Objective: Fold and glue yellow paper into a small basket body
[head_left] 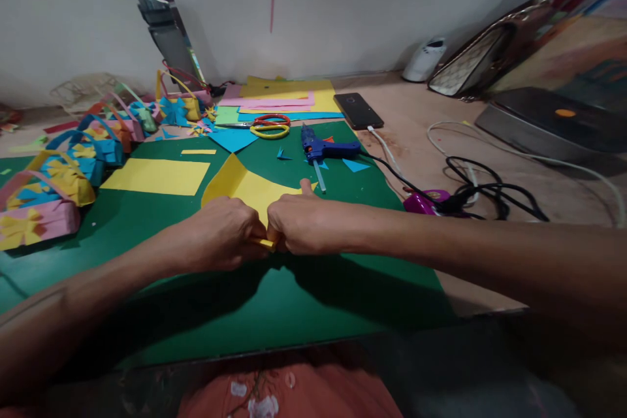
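Note:
My left hand (229, 232) and my right hand (306, 222) meet at the near edge of a yellow sheet of paper (259, 189). Both are closed on it, and a narrow folded strip of the paper shows between them. Beyond my knuckles the sheet's far left corner curls upward. My fingertips are mostly hidden behind the hands. A blue glue gun (328, 147) with a clear glue stick lies just past my right hand. To the left, a flat yellow paper rectangle (157, 176) rests on the green mat (206, 313).
Small paper baskets (39, 219) with handles line the left side. Scissors (269, 125) lie near stacked colored paper (289, 95) at the back. A phone (358, 111) sits behind the glue gun. Black cables (494, 189) and a purple plug adapter (426, 202) are at right.

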`<state>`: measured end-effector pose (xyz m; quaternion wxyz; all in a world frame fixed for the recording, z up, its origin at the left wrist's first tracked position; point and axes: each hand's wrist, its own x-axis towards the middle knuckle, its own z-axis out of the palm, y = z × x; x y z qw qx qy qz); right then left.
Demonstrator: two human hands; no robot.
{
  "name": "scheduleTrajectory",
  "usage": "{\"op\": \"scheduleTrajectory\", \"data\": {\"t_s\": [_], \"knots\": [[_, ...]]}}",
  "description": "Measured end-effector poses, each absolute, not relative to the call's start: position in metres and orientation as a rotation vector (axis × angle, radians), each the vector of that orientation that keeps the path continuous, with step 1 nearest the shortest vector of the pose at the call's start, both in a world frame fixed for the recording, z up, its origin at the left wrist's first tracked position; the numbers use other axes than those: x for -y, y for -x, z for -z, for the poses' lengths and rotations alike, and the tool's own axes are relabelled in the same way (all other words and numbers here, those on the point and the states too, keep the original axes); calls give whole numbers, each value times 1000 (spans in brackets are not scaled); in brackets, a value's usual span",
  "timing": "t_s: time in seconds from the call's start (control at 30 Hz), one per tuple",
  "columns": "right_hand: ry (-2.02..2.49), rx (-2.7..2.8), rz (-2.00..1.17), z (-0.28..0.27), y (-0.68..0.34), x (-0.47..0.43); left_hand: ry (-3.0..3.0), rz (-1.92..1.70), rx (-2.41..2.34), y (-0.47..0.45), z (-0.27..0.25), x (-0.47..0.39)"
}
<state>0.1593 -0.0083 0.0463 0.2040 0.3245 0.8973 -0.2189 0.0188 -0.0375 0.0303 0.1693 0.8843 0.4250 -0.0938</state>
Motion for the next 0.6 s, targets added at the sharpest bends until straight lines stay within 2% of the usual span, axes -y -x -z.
{"op": "scheduleTrajectory", "data": {"t_s": [0.6], "knots": [[-896,-2489,574,-56,-166,13,-2416,266,-1220,-20,-33,40]]}}
